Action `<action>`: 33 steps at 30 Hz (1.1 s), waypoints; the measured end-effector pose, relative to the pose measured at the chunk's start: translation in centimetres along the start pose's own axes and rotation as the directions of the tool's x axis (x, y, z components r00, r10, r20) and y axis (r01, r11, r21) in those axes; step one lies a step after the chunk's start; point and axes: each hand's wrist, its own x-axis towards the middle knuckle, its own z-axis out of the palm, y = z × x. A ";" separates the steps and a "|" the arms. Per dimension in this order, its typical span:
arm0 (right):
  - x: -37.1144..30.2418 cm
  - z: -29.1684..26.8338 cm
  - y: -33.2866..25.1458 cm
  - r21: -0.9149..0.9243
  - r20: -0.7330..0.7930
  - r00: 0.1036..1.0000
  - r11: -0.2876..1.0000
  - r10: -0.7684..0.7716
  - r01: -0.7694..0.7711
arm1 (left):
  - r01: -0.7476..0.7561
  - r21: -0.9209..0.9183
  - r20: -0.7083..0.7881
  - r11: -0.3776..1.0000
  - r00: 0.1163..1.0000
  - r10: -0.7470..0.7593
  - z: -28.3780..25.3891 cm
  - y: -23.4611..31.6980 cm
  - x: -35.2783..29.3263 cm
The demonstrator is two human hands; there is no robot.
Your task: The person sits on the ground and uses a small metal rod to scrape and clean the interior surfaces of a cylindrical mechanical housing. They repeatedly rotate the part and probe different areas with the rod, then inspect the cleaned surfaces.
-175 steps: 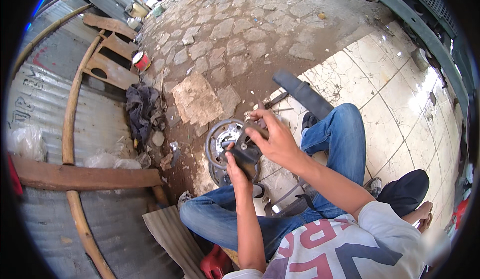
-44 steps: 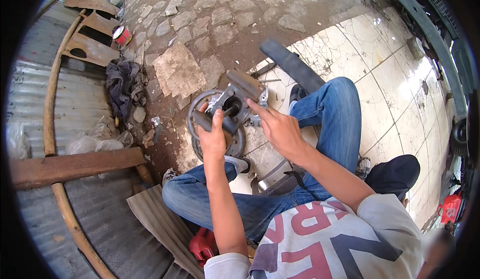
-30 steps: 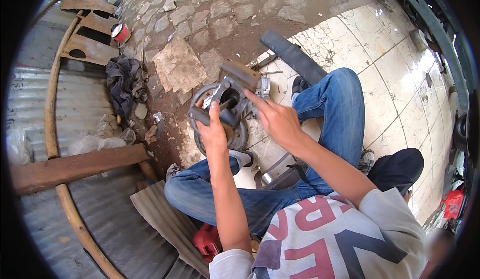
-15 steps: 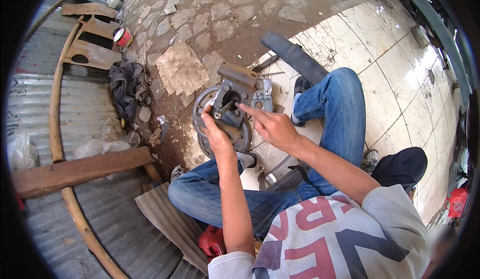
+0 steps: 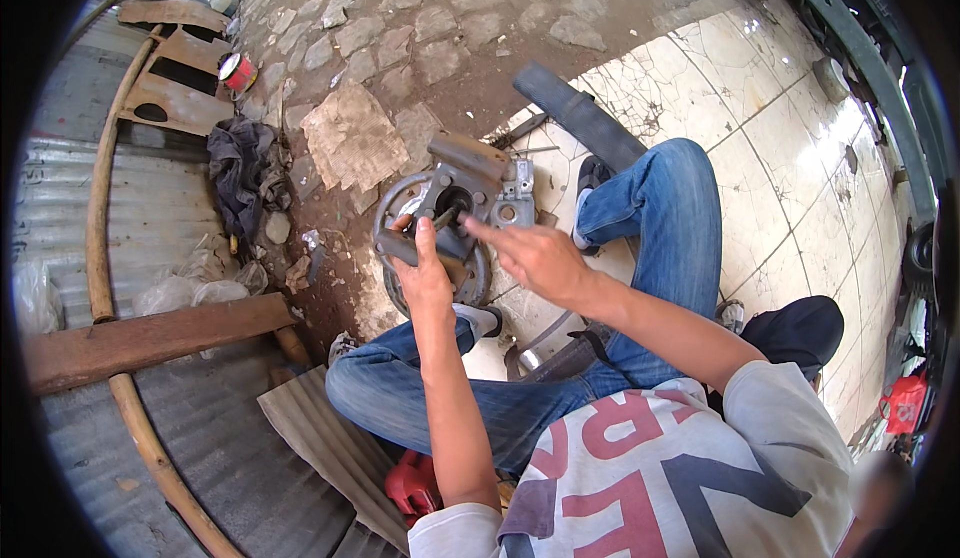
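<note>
A grey-brown metal housing [image 5: 470, 158] with a bolted face plate stands between my legs, tilted, over a round flanged metal wheel [image 5: 392, 293]. My left hand [image 5: 428, 283] grips the near left part of the housing, thumb on top and fingers round the far side. A thin rod [image 5: 445, 219] sticks out of the round opening in the plate, close to that thumb. My right hand [image 5: 540, 263] reaches in from the right, index finger stretched toward the rod and opening. Its other fingers are half curled and slightly blurred, with nothing seen in them; whether the fingertip touches cannot be told.
A flat metal bracket [image 5: 516, 196] lies just right of the housing. Beyond it are a long black rubber strip [image 5: 580, 113] and a thin bar. Leftward lie a flat stone slab [image 5: 352, 136], dark cloth [image 5: 245, 173] and a wooden plank [image 5: 155, 340]. Another person's knee [image 5: 795, 338] shows right.
The housing has tilted and turned in my left hand, which has shifted its grip nearer the plate. My right index finger has moved a little left and down by the opening.
</note>
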 end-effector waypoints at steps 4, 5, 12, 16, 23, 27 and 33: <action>0.6 -0.9 0.5 -0.053 0.022 0.999 0.998 -0.043 0.045 | -0.036 -0.009 -0.004 0.999 0.999 0.036 0.0 0.0 -0.1; 0.3 -0.7 0.2 -0.035 0.015 1.000 0.999 -0.017 0.018 | -0.043 -0.011 -0.007 0.999 0.999 0.043 0.1 0.0 -0.2; 0.8 -0.7 -0.3 0.030 -0.057 0.998 0.999 0.025 -0.023 | -0.035 -0.015 0.026 0.999 0.999 0.035 0.1 1.4 -1.0; 0.7 0.4 -0.5 0.027 -0.081 0.996 0.999 0.042 -0.040 | -0.033 0.008 -0.002 0.999 0.999 0.033 0.4 0.8 -0.6; 0.9 0.0 -0.6 -0.057 -0.034 0.999 0.998 -0.009 0.007 | -0.148 -0.048 0.008 0.988 0.989 0.148 -0.1 -2.9 1.2; 2.4 -0.6 -0.4 -0.026 -0.130 0.990 0.998 0.047 -0.051 | -0.109 -0.070 -0.004 0.992 0.994 0.109 0.1 -2.5 0.6; 2.5 0.0 0.5 -0.101 -0.144 0.988 0.994 -0.061 0.047 | -0.004 -0.121 0.032 0.993 0.999 0.008 -1.3 -1.5 -0.1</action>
